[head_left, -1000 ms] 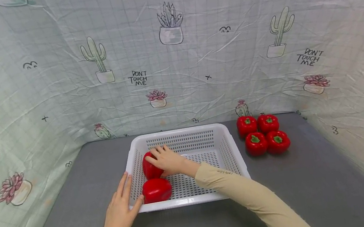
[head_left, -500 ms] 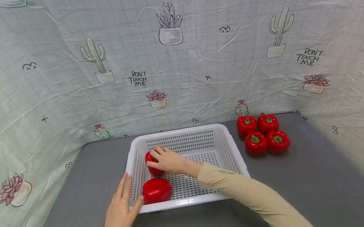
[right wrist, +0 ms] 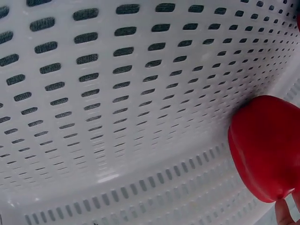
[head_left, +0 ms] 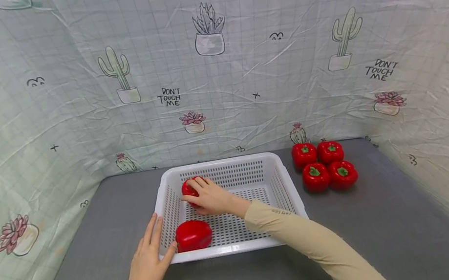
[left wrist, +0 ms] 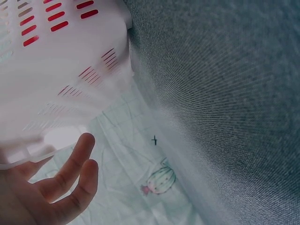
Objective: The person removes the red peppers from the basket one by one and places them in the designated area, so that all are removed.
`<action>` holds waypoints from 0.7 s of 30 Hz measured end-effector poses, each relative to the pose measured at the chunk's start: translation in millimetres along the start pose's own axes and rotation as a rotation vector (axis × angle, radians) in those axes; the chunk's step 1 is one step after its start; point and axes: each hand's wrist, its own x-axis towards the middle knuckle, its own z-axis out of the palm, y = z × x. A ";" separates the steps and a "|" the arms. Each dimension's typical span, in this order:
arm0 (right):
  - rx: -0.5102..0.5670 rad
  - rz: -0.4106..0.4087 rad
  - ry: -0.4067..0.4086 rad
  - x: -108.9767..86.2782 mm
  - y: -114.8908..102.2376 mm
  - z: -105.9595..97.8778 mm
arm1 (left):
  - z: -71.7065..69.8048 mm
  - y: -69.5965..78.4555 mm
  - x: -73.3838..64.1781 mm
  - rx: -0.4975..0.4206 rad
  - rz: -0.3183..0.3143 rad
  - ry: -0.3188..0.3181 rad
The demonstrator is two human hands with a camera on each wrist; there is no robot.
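Basket (head_left: 242, 246) free rightward, pepper (head_left: 194, 235) obstructing front left

head cam's soft and even, faint shadow on the desk (head_left: 80, 263) along the near edge of the basket (head_left: 233, 248), glints on the peppers (head_left: 317, 179), left wrist view's hazy with blown-out glare, right's dimmer

White basket (left wrist: 70, 75) on grey bench (left wrist: 225, 93), slotted wall; something red (left wrist: 59, 26) shows through several slots. Left hand (left wrist: 42, 194) at the basket's rim: fingers apart, slightly bent, one partly hidden behind the rim. Pale sheet (left wrist: 119, 136) along the bench's edge, printed with a cactus (left wrist: 161, 180) and small dark cross (left wrist: 154, 140).
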 end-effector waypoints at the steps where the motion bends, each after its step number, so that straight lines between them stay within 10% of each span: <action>1: 0.001 0.015 -0.005 0.3 0.6 1.5 | -0.2 0.1 0.2 0.001 0.001 0.001; 21: -0.026 0.108 -0.012 1.5 8.8 10.1 | -0.3 1.1 0.0 -0.001 -0.001 -0.002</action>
